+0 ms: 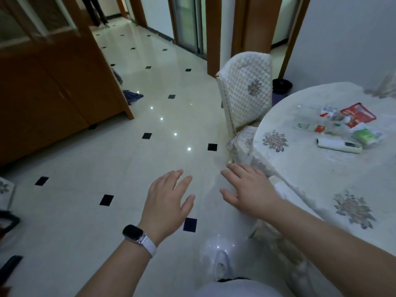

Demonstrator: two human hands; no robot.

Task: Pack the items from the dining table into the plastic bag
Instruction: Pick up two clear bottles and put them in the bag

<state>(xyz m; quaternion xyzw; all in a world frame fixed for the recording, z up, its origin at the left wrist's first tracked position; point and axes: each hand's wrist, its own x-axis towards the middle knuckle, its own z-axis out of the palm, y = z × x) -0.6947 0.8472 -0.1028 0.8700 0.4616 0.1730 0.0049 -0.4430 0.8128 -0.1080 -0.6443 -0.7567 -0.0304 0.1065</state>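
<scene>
Both hands out and empty, short of the pile at the surface's far edge.

The left hand (169, 198) and right hand (246, 189) hover over the floor (128, 159), fingers (237, 170) spread, released, grasping nothing. The right hand sits just off the surface's (310, 179) left edge. The red packet (357, 114), green packet (366, 136) and white remote (338, 145) cluster toward the far edge, well apart from both hands. Clear plastic (308, 118) lies among them, possibly the bag, though that cannot be told. The sound play looks like stepping in, finding the bag's mouth, then loading.
</scene>
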